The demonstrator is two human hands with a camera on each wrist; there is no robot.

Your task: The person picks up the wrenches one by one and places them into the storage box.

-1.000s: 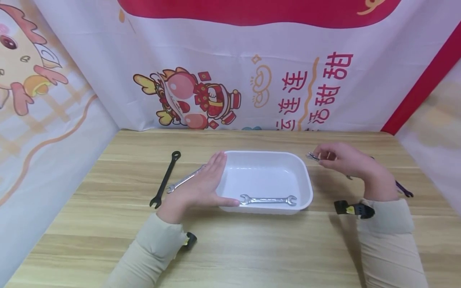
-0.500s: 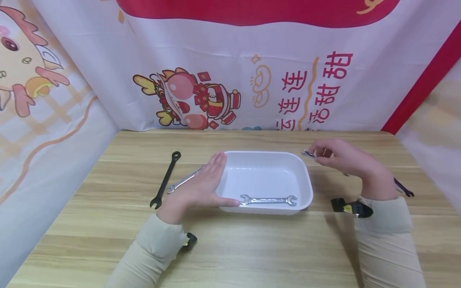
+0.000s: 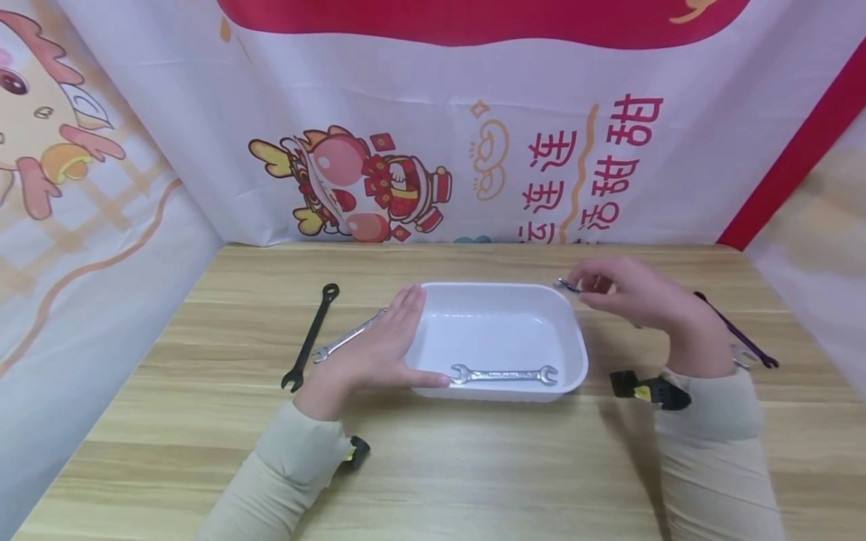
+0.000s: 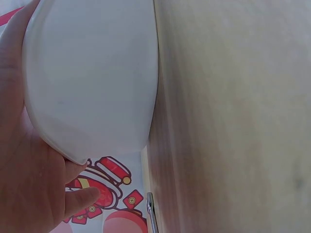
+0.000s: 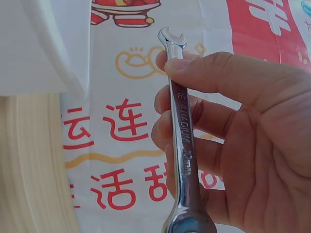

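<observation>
A white plastic tray [image 3: 497, 334] stands mid-table, with a silver double open-end wrench [image 3: 504, 375] lying inside along its near wall. My left hand [image 3: 375, 349] rests against the tray's left end, fingers straight along the rim and thumb stretched to the near rim. Up close, the left wrist view has that palm against the tray's rim [image 4: 25, 92]. Beyond the tray's far right corner, my right hand [image 3: 625, 289] holds a silver combination wrench [image 5: 182, 131], fingers curled behind the shaft and thumb pressed near its open end.
Left of the tray lie a black combination wrench [image 3: 311, 338] and a silver wrench [image 3: 348, 336], partly under my left hand. By my right forearm are a dark purple wrench [image 3: 737, 330] and a silver wrench end [image 3: 740, 355]. A printed cloth [image 3: 419, 83] hangs behind the table.
My right hand has moved left with the wrench, closer to the tray's far right corner. The left hand and the tray have stayed put.
</observation>
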